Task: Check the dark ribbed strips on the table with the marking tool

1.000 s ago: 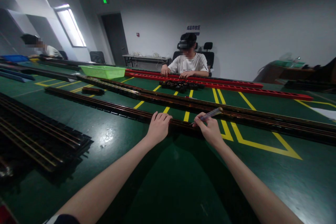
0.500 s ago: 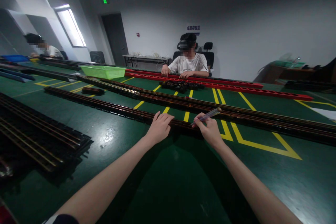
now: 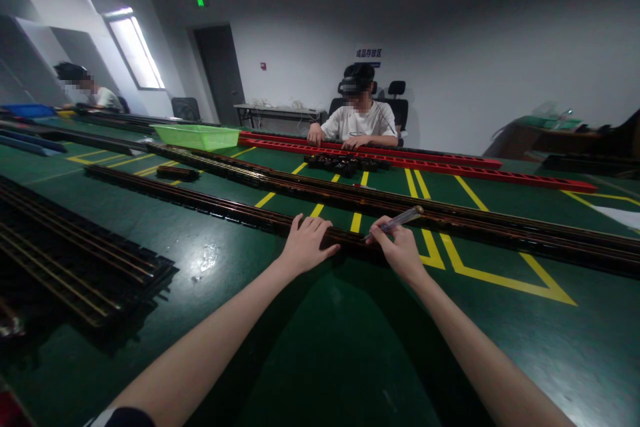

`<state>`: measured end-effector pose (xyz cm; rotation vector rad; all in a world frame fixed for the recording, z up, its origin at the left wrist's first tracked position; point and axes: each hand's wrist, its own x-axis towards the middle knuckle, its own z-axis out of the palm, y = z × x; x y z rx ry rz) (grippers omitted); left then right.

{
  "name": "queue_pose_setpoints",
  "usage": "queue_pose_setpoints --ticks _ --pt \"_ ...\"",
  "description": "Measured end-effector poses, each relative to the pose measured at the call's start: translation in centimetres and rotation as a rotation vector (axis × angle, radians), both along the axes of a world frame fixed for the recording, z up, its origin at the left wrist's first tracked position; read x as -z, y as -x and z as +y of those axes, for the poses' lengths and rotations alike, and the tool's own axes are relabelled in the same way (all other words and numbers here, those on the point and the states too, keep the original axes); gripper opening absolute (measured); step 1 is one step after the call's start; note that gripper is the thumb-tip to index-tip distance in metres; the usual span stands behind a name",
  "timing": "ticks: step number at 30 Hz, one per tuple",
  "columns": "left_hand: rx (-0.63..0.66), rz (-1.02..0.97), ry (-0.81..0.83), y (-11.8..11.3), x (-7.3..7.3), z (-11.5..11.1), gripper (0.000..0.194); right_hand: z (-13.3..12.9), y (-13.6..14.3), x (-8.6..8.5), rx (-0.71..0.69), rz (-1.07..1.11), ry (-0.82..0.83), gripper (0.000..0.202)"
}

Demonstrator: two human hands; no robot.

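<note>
Holding the slim tool (image 3: 404,217): the right hand (image 3: 399,245), fingers closed around its clear handle, which slants up to the right.
Tool tip: aimed down and left at the near dark strip (image 3: 235,211); contact is too small to tell.
Left hand (image 3: 305,245): fingers loosely spread, thumb out to the right, laid over the strip left of the tool; I cannot tell whether it grips.
Near dark strip: on the green surface (image 3: 320,353), running from the left to under both hands, a stretch showing between them.
Long strips (image 3: 450,219): just beyond the hands, reaching to the right.
Far side: red rails (image 3: 450,170), with a co-worker (image 3: 363,121) seated behind.
</note>
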<state>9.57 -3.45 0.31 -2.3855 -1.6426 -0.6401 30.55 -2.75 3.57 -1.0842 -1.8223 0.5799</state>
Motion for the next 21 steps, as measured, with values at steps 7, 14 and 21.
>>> queue_pose_setpoints --ticks 7,14,21 --pt "-0.039 0.003 -0.021 -0.14 0.03 -0.18 0.037 -0.16 0.27 -0.05 -0.005 0.005 0.009 0.021" --pt "-0.038 0.009 -0.037 -0.28 0.02 -0.35 0.034 -0.21 0.24 -0.11 -0.005 -0.008 0.003 0.021" --pt "-0.060 -0.012 -0.064 -0.14 0.48 -0.21 0.032 -0.07 0.22 -0.08 0.014 -0.007 -0.012 0.020"
